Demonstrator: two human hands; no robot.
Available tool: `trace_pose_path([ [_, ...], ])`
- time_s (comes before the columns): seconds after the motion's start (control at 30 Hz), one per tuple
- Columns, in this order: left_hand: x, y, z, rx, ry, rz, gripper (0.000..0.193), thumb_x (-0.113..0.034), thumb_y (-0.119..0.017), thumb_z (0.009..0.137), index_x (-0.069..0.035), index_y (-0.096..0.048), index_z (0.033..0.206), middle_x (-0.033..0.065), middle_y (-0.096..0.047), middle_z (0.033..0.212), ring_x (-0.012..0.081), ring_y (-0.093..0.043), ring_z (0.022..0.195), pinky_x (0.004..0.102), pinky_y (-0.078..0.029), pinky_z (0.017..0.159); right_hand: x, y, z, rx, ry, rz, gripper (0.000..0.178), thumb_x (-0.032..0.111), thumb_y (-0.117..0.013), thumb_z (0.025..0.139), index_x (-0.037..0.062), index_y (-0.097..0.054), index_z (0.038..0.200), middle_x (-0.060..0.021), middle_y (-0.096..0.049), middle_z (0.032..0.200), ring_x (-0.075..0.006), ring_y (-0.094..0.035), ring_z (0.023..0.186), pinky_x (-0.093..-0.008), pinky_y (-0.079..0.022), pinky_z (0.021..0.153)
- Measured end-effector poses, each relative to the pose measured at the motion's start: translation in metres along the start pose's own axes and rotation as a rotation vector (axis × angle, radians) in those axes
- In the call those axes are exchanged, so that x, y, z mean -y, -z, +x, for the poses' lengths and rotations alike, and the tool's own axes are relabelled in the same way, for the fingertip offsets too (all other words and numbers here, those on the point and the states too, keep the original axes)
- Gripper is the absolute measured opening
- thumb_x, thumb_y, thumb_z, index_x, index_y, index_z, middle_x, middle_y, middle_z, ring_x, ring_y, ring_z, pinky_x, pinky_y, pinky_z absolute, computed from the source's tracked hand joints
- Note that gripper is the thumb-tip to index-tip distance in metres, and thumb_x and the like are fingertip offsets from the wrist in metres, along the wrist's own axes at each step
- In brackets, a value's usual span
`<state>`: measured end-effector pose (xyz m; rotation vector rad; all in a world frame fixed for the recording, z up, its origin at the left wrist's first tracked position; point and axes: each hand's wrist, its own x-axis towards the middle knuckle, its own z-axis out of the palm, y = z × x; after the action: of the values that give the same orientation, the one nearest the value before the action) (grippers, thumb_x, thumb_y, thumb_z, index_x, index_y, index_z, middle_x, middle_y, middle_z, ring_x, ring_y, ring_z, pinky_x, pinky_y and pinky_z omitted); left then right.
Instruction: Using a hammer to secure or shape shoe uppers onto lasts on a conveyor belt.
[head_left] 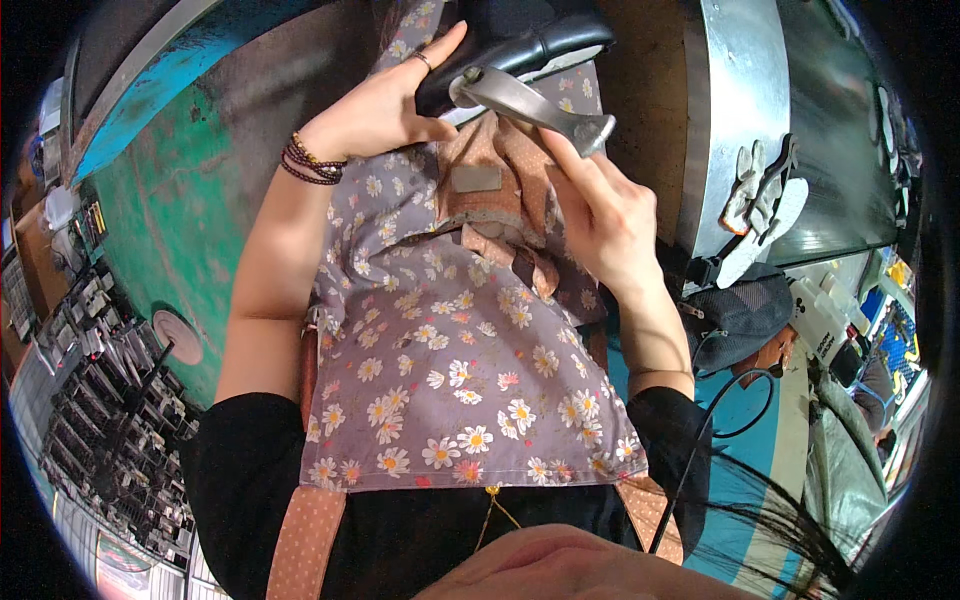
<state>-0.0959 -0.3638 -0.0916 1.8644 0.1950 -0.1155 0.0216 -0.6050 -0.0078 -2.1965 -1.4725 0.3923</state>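
A black leather shoe [520,50] with a pale sole edge lies at the top of the view, above my lap. My left hand [385,100] holds its near left end, index finger stretched along the upper and thumb at the underside. Against the shoe rests a curved grey metal tool [535,105], rounded at its left end and flared at its right. My right hand [605,205] is closed at the tool's flared end, its index finger reaching up under the metal. The other fingers are partly hidden. Below the hands spreads a flowered apron [450,350].
To the right, a metal-sheathed machine edge [740,90] carries work gloves [750,190]. A dark mesh bag [740,315] and a black cable [745,400] are beside my right arm. On the left stand a green panel [170,220] and racks of small dark parts [100,390].
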Motion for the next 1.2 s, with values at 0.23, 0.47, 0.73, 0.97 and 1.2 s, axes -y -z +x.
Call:
trace_pose_path([
  [0.23, 0.005, -0.008, 0.000, -0.089, -0.134, 0.073, 0.098, -0.007, -0.077, 0.072, 0.000, -0.018, 0.150, 0.0267, -0.040, 0.143, 0.0315, -0.041, 0.134, 0.0337, -0.035, 0.108, 0.009, 0.003, -0.003, -0.220, 0.150, 0.053, 0.038, -0.004, -0.066, 0.081, -0.0017, -0.060, 0.119, -0.0193, -0.068, 0.099, -0.0332, -0.069, 0.082, -0.0351, -0.055, 0.071],
  [0.47, -0.002, -0.007, -0.001, -0.039, -0.052, 0.058, 0.097, -0.006, -0.077, 0.071, 0.000, -0.020, 0.149, 0.0231, -0.026, 0.153, 0.0297, -0.031, 0.140, 0.0321, -0.029, 0.113, 0.008, 0.003, 0.004, -0.365, 0.280, 0.081, 0.062, 0.003, -0.071, 0.069, 0.0142, -0.060, 0.128, -0.0029, -0.048, 0.064, -0.0209, -0.056, 0.051, -0.0324, -0.050, 0.049],
  [0.73, 0.007, -0.001, -0.007, 0.027, -0.124, 0.010, 0.102, -0.013, -0.079, 0.072, -0.006, -0.016, 0.152, 0.0226, -0.029, 0.152, 0.0266, -0.028, 0.142, 0.0326, -0.025, 0.114, 0.013, 0.003, 0.005, -0.014, 0.157, 0.012, 0.063, -0.001, -0.065, 0.072, 0.0168, -0.056, 0.132, -0.0046, -0.048, 0.066, -0.0223, -0.053, 0.050, -0.0352, -0.046, 0.047],
  [0.97, 0.009, -0.002, -0.003, 0.003, -0.155, -0.019, 0.100, -0.010, -0.076, 0.074, -0.009, -0.015, 0.153, 0.0225, -0.034, 0.149, 0.0264, -0.040, 0.135, 0.0316, -0.032, 0.110, 0.016, -0.001, 0.004, 0.006, 0.198, 0.067, 0.060, -0.004, -0.063, 0.073, 0.0106, -0.057, 0.131, -0.0070, -0.046, 0.065, -0.0266, -0.053, 0.051, -0.0351, -0.046, 0.050],
  [1.2, 0.004, -0.005, -0.005, -0.028, -0.105, -0.005, 0.103, -0.006, -0.077, 0.070, -0.007, -0.015, 0.152, 0.0198, -0.029, 0.153, 0.0272, -0.032, 0.140, 0.0312, -0.026, 0.114, 0.005, -0.001, -0.010, -0.281, 0.212, 0.162, 0.038, 0.000, -0.066, 0.078, 0.0002, -0.064, 0.115, -0.0199, -0.066, 0.106, -0.0356, -0.067, 0.091, -0.0362, -0.056, 0.070],
])
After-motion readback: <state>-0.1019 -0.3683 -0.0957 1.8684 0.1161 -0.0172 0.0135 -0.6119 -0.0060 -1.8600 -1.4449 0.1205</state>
